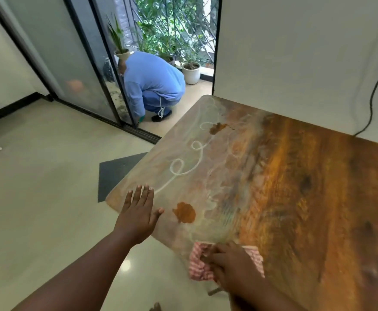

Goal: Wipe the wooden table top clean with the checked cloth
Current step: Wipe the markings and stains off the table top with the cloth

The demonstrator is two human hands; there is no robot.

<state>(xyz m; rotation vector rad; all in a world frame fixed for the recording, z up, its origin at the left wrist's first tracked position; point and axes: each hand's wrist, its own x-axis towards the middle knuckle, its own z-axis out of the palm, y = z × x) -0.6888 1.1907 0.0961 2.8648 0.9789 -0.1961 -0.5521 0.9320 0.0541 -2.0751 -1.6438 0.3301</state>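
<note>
Floor: dark grey rectangular floor mat (pixel 116 173) under table's left edge.
Doorway: crouching person in blue clothes (pixel 154 84), white plant pot (pixel 191 72) beside.
My left hand (pixel 138 212): flat, fingers spread, on the wooden table top (pixel 295 187) near its corner.
Surface: white looping smear (pixel 183 164), two brown blotches (pixel 184 212).
My right hand (pixel 230 263): fingers curled, gripping red-and-white checked cloth (pixel 200 269) at near edge.
Wall: black cable (pixel 376 86).

The person's 2 forearms are bare from the bottom edge of the frame to the wrists, with no sleeve in view. The left hand (pixel 138 212) and right hand (pixel 230 263) wear no glove, ring, watch or band; the fingernails are short and unpainted.
</note>
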